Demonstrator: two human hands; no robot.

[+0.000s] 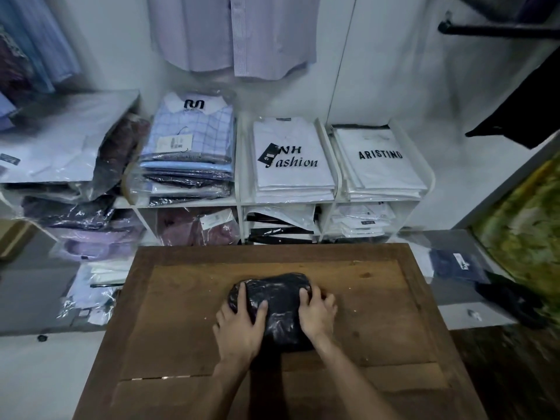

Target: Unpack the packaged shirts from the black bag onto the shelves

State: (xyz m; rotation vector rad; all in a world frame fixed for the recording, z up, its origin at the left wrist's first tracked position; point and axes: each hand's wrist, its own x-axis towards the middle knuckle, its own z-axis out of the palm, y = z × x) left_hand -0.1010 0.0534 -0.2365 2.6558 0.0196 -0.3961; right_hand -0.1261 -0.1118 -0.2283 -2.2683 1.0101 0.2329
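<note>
- Pressing down on a folded black bag [277, 304], the left hand [239, 324] is laid with fingers spread and nearly straight over the bundle's left side.
- The right hand [316, 312] is set on the bag's right side, its fingers curled over the edge in a grasp.
- The bag is seen as a glossy, crinkled plastic bundle, rounded at the far end, lying at the middle of a brown wooden surface [378, 313] with a raised border.
- Beyond the surface, white shelves [239, 165] are divided into compartments.
- Packaged shirts [292, 159] in clear film are stacked flat there: checked and dark ones at left, white printed stacks in the middle and at right.
- More wrapped shirts are held in the lower compartments.
</note>
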